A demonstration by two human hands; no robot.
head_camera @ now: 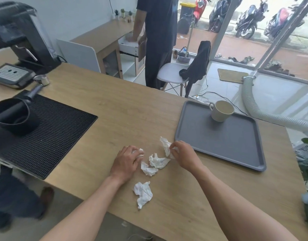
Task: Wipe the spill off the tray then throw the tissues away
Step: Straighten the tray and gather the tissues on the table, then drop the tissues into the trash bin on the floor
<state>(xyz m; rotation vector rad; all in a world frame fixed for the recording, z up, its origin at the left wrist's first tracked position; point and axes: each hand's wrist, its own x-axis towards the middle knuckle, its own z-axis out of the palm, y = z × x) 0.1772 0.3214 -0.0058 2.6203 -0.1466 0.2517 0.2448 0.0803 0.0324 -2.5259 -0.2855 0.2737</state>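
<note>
5 crumpled white tissues show in the head view, all on the wooden desk just left of the grey tray. The left hand lies palm down with its fingers curled over 1 tissue wad, which peeks out past the fingertips. The right hand pinches a long twisted tissue between thumb and fingers, close to the tray's near-left corner. Between the 2 hands lie 2 loose tissues touching each other: a wider one and a smaller one just below it. A larger crumpled tissue lies apart, nearer the desk's front edge, between the forearms. The tray holds 1 pale cup at its far side, handle turned left; what the cup contains cannot be seen, and the rest of the tray surface looks plain grey. At the desk's left end a black ribbed mat carries a black round container with a dark handled tool resting across its rim.
</note>
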